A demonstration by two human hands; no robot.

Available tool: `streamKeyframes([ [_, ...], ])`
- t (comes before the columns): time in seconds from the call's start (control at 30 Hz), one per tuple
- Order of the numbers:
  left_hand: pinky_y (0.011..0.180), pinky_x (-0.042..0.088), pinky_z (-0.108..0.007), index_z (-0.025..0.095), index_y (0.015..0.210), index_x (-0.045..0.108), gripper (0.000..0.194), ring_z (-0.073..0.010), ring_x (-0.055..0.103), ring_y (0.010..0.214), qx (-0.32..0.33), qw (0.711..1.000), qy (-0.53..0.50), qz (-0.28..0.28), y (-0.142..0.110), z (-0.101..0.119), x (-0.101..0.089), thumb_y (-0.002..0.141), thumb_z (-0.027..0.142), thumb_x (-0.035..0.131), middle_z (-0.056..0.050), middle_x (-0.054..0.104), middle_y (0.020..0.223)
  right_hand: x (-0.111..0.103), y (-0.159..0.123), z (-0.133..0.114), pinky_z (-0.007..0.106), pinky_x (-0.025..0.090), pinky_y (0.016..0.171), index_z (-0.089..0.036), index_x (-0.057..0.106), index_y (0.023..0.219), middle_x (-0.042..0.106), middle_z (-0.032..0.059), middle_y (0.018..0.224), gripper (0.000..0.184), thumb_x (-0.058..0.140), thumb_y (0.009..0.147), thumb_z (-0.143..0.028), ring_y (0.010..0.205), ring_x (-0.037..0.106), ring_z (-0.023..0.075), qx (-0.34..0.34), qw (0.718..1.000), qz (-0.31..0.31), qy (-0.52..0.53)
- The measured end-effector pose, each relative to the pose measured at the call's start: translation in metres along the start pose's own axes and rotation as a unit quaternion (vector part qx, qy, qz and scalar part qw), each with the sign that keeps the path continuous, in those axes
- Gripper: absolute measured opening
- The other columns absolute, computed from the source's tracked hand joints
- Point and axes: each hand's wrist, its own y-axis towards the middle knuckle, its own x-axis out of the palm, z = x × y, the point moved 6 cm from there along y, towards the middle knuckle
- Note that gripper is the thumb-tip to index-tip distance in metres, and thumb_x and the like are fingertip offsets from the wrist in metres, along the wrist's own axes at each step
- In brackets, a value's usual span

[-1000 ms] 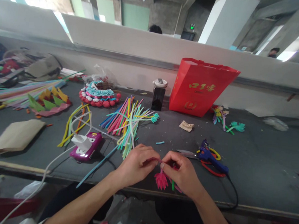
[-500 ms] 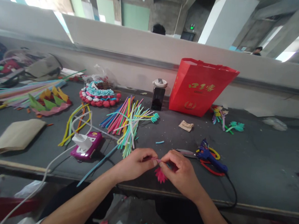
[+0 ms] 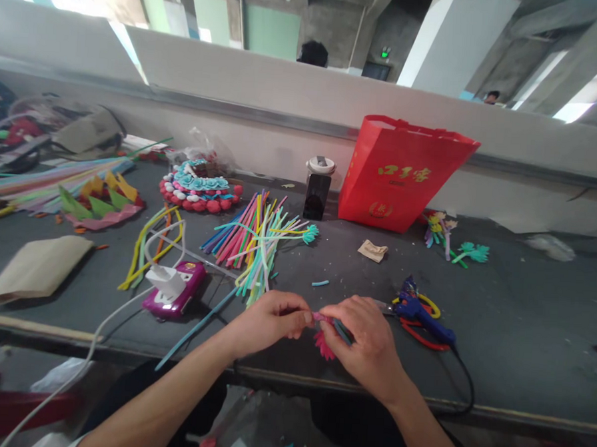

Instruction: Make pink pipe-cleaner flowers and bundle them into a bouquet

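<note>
My left hand [image 3: 276, 321] and my right hand [image 3: 365, 337] meet near the table's front edge, both closed in a pinch. Between their fingertips runs a short pink strip [image 3: 317, 316], held at both ends. Below it hangs a bright pink flower [image 3: 325, 345] with pointed petals, partly hidden by my right hand. Dark green shows between the right fingers, too covered to name. To the right lie scissors [image 3: 387, 308] and a blue glue gun [image 3: 426, 318] with a cord. A bundle of coloured fuzzy stems [image 3: 250, 241] lies beyond my left hand.
A red paper bag [image 3: 406, 176] and a dark bottle [image 3: 317, 191] stand at the back. At left are a purple power block [image 3: 177, 294] with a white plug, a brown paper packet [image 3: 38, 270] and a beaded ring [image 3: 200, 188]. Turquoise flowers [image 3: 472, 252] lie at right.
The pink flower has shifted slightly up and right and is more hidden behind my right hand. My right hand has turned a little, its fingers now covering part of the scissor blades.
</note>
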Motion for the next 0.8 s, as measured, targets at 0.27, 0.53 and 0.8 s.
streamKeyframes([
  [0.27,0.057,0.036,-0.022,0.013,0.078,0.065,0.026,-0.0104,0.048,0.057,-0.013,1.000,-0.013,-0.008,-0.001,0.000,0.004,0.083,0.037,0.058,0.002,0.054,0.058,-0.001,0.001,-0.004,0.033,0.038,0.072,-0.020,0.064,0.085,0.063,0.0018,0.070,0.010,0.058,0.089,-0.013,0.070,0.055,0.0168,-0.022,1.000,0.013,-0.016],
  [0.53,0.063,0.042,-0.023,0.015,0.083,0.063,0.025,-0.0120,0.059,0.061,-0.044,0.995,-0.044,-0.076,-0.005,-0.002,0.008,0.083,0.040,0.062,0.000,0.068,0.064,0.005,-0.004,0.002,0.036,0.041,0.084,-0.023,0.068,0.094,0.066,0.0023,0.083,0.010,0.061,0.090,-0.018,0.081,0.057,0.0170,-0.077,0.997,-0.021,-0.001],
  [0.8,0.048,0.039,-0.022,0.012,0.085,0.065,0.029,-0.0110,0.057,0.046,-0.096,0.967,-0.187,-0.141,-0.011,-0.004,0.019,0.079,0.040,0.069,-0.004,0.068,0.060,-0.008,-0.006,-0.004,0.041,0.044,0.092,-0.026,0.066,0.103,0.069,0.0028,0.091,0.024,0.059,0.086,-0.010,0.089,0.061,0.0186,-0.120,0.992,0.025,0.006],
])
